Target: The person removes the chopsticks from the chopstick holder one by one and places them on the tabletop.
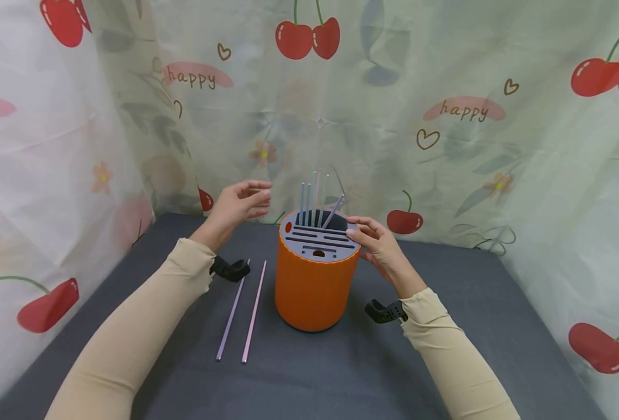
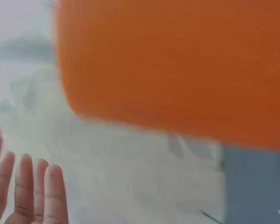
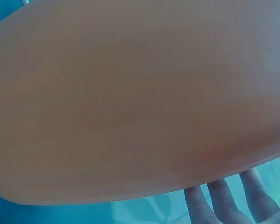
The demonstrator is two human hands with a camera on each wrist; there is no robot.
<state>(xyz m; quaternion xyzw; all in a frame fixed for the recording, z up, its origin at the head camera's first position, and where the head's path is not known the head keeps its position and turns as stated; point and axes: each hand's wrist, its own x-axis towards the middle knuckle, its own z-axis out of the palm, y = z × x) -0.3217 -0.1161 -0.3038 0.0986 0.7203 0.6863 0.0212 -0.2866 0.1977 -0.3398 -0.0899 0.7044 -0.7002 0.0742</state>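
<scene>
An orange cylindrical knife block (image 1: 311,286) with a grey slotted top stands upright on the dark table. Several thin chopsticks (image 1: 309,201) rise from its rear opening; one purple one leans right. My right hand (image 1: 380,248) grips the block's right rim, thumb on the top edge; in the right wrist view its fingers (image 3: 224,203) reach behind the wall. Left of the block, my left hand (image 1: 238,207) hovers with nothing in it, and the left wrist view shows its fingers (image 2: 53,191) extended. A purple chopstick (image 1: 230,321) and a pink chopstick (image 1: 254,315) lie below it.
The dark grey tabletop (image 1: 446,280) spreads around the block. A cherry-printed curtain (image 1: 320,116) hangs behind and along both sides. Black straps with camera mounts (image 1: 230,269) sit on both wrists.
</scene>
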